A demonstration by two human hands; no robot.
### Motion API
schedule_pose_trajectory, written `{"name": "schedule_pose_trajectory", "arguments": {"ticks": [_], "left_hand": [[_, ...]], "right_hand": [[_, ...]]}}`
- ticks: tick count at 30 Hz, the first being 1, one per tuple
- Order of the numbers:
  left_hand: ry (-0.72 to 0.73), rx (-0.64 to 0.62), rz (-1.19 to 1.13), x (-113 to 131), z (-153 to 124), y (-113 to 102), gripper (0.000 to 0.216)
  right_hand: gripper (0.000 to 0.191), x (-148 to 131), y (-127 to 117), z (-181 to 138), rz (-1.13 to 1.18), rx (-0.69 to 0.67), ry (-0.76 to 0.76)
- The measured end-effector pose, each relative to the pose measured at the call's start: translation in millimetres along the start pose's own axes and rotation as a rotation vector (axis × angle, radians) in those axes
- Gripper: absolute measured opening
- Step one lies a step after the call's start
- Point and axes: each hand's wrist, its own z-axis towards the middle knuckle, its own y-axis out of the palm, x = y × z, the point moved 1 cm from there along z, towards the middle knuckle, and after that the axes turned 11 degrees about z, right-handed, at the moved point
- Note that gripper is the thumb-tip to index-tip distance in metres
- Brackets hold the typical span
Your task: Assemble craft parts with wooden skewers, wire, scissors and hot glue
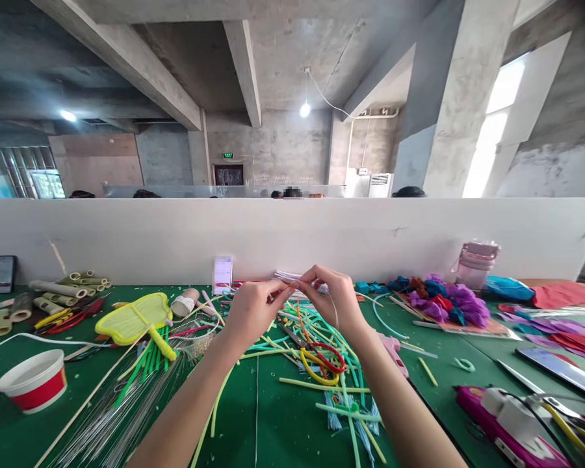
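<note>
My left hand [254,313] and my right hand [330,298] meet fingertip to fingertip above the middle of the table, both closed in a pinch. A thin white strand [335,311] loops down from my right hand past its palm. Something small and orange shows between the fingertips, too small to name. Below my hands lies a tangle of green, yellow and orange flexible strips [316,335]. Scissors [316,364] with red and yellow handles rest on it.
To the left are a yellow wing-shaped frame [136,318], thin wires [110,413], bamboo pieces [61,292] and a paper cup [34,383]. On the right are purple crumpled paper [461,299], a pink bottle [478,265] and a power strip [507,422]. A white partition [127,240] closes the back.
</note>
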Motion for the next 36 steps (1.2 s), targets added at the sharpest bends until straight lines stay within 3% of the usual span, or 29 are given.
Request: {"name": "schedule_pose_trajectory", "arguments": {"ticks": [6,12,26,36], "left_hand": [[-0.043,-0.010,-0.117,-0.7,-0.5,2.0,0.039],[-0.061,-0.015,-0.158,2.4,1.1,-5.2,0.040],[-0.145,0.076,0.145,-15.0,4.8,-1.2,0.052],[-0.099,0.055,0.032,-11.8,4.6,-1.5,0.039]], "right_hand": [[0.021,-5.5,0.8,-2.4,-0.075,0.015,-0.068],[0.018,-5.3,-1.0,-1.5,-0.038,0.066,-0.020],[0.024,-6.8,6.3,-2.3,-0.058,0.061,-0.061],[0.017,-6.9,1.4,-1.9,-0.077,0.153,-0.069]]}}
